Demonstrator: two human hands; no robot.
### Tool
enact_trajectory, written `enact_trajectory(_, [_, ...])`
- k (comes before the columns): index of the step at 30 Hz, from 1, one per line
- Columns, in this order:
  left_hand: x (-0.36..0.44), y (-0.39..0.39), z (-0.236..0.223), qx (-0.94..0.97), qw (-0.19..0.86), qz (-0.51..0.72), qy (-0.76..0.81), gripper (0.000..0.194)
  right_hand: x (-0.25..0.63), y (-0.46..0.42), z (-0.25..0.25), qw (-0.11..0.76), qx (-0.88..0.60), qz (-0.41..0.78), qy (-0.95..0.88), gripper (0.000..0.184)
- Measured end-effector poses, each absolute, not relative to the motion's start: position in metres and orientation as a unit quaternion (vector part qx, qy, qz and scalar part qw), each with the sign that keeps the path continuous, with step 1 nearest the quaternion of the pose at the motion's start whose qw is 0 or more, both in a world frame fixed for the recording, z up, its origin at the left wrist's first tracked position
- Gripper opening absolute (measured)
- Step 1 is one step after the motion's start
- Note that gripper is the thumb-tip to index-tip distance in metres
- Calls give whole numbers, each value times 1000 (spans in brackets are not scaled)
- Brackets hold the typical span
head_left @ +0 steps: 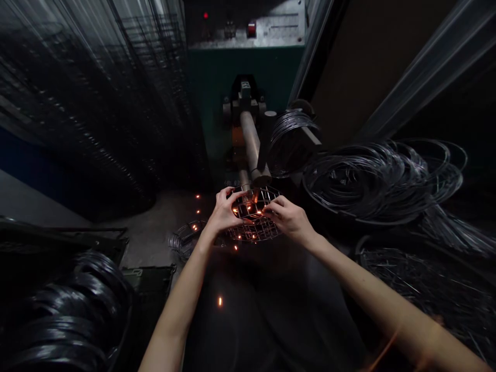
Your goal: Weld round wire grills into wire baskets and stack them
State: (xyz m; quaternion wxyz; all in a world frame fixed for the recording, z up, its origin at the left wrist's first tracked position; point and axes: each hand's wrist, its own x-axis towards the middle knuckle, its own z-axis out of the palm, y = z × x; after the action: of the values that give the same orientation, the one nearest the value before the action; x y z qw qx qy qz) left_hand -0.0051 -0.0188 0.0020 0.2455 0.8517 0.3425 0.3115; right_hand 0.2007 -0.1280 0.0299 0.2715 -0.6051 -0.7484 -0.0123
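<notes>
A round wire grille (253, 214) made of rings and ribs sits under the tip of a welding machine arm (251, 144). My left hand (225, 211) grips its left rim with curled fingers. On the right rim, my right hand (287, 217) is closed in the same way. Orange sparks glow inside the grille and scatter on the surface around it. A second wire piece (186, 236) lies just left of my left wrist.
Heaps of loose wire rings (383, 178) lie to the right, with more coiled wire (65, 310) at lower left. Stacked wire frames (96, 93) lean at upper left. The green machine body (248, 67) with a control panel and a red light stands behind.
</notes>
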Motion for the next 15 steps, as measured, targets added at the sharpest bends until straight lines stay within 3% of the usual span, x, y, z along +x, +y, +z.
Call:
enact_trajectory(5, [1, 4, 0, 842, 262, 313, 352, 90, 199, -100, 28, 318, -627, -1, -712, 12])
enact_trajectory(10, [5, 14, 0, 843, 258, 317, 349, 89, 213, -106, 36, 329, -639, 3, -695, 22])
enact_trajectory(15, [-25, -7, -20, 818, 296, 342, 355, 119, 287, -223, 17, 321, -691, 5, -648, 31])
